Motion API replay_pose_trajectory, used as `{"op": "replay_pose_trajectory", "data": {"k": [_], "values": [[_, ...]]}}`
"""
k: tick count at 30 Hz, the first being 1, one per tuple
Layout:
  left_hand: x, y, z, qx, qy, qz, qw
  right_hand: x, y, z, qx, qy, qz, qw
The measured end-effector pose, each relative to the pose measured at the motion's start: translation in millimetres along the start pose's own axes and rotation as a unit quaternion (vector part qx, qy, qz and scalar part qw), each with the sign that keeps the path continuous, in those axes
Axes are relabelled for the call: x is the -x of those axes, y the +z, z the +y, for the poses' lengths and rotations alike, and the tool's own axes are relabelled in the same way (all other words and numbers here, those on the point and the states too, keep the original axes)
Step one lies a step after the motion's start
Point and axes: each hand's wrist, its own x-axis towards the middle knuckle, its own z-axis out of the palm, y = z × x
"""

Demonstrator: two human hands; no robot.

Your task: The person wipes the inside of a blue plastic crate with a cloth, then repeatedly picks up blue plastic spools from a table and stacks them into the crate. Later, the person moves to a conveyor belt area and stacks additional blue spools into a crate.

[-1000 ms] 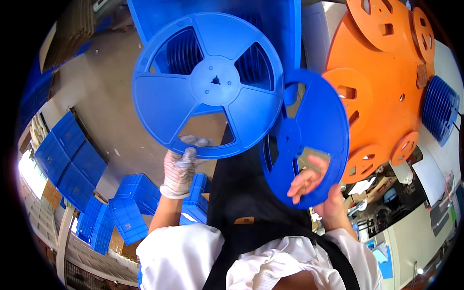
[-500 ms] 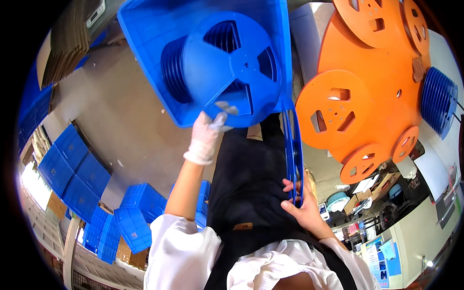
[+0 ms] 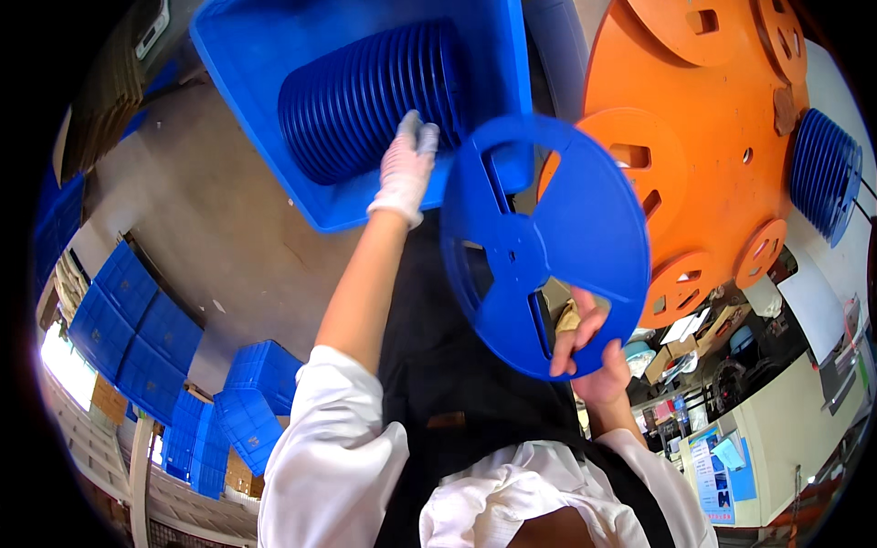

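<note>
My right hand [image 3: 598, 352], bare, grips the lower edge of a blue plastic reel [image 3: 589, 196]. Its flat face, with cut-out windows, is turned up toward me, and some fingers show through one window. My left hand [image 3: 406, 173] wears a white glove with grey fingertips. It reaches over the near rim of a blue bin [image 3: 343, 215], fingers stretched out and apart, against or just above a row of blue reels [image 3: 365, 100]. These reels stand on edge, packed side by side in the bin. Whether the fingertips touch them is hard to tell.
An orange round table [image 3: 713, 173] with smaller orange discs [image 3: 626, 169] stands at the right. Beyond it sits another stack of blue reels [image 3: 825, 169]. Blue crates [image 3: 137, 320] line the left, stacked cardboard [image 3: 100, 119] the far left. A cluttered desk [image 3: 786, 438] is at the lower right.
The large reel that lay face up under my left hand now no longer covers the row in the bin. My right hand has turned its reel from edge-on to face up and raised it.
</note>
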Motion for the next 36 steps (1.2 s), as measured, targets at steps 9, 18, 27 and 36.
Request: {"op": "replay_pose_trajectory", "data": {"k": [9,18,27,36], "values": [[144.9,5.6,113.0,-0.204,0.412,-0.168,0.872,-43.6,-25.7,0.8,-0.316,0.058,-0.082,0.944],[111.9,-94.8,53.9,-0.397,0.359,-0.110,0.837,-52.8,-34.3,-15.8,-0.365,0.050,-0.102,0.924],[165.1,-104.0,26.2,-0.353,0.378,-0.130,0.846,-95.2,7.5,-40.4,-0.286,0.048,-0.181,0.940],[191.3,-95.9,22.4,0.499,-0.067,-0.047,0.863,-64.8,10.8,-25.6,-0.048,0.007,-0.144,0.988]]}}
